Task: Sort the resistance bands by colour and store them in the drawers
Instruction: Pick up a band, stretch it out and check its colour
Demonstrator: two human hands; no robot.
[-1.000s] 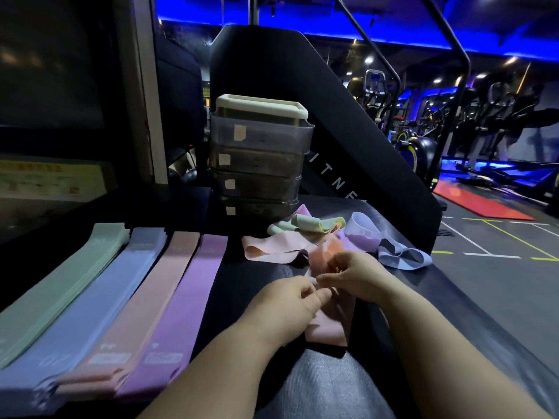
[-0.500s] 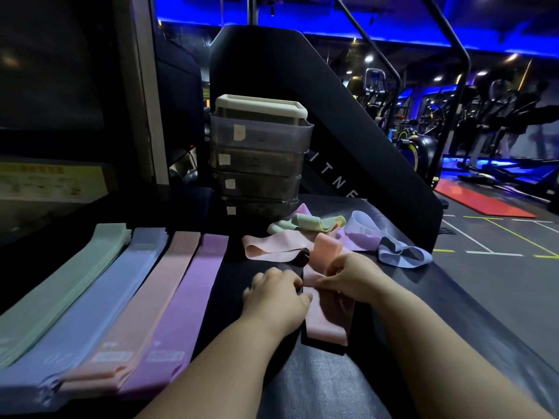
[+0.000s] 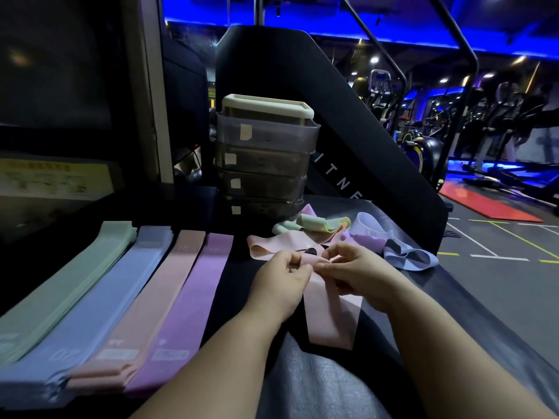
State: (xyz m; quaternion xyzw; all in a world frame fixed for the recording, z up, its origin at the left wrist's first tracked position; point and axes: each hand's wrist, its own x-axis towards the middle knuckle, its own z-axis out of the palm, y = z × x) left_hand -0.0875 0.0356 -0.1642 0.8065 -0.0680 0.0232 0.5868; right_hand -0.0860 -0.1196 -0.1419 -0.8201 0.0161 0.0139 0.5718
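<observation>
A pink resistance band (image 3: 328,316) lies lengthwise on the dark surface in front of me. My left hand (image 3: 282,281) and my right hand (image 3: 358,273) both pinch its far end, fingertips close together. Four sorted stacks lie side by side at the left: green (image 3: 60,294), blue (image 3: 99,303), peach (image 3: 151,303) and purple (image 3: 193,297). Behind my hands is a loose tangle of bands: peach (image 3: 272,246), green (image 3: 311,223) and blue-white (image 3: 405,252). The translucent drawer unit (image 3: 266,158), with a cream top and several labelled drawers, stands at the back, all drawers closed.
A large black gym machine panel (image 3: 348,122) rises behind the drawers. The surface's right edge drops to the gym floor (image 3: 499,282). A yellow sign (image 3: 51,179) sits at the far left. Exercise machines stand in the background at right.
My left hand has lifted from the band's side and now pinches its far end beside my right hand. The raised fold of the pink band has come down between my fingers.
</observation>
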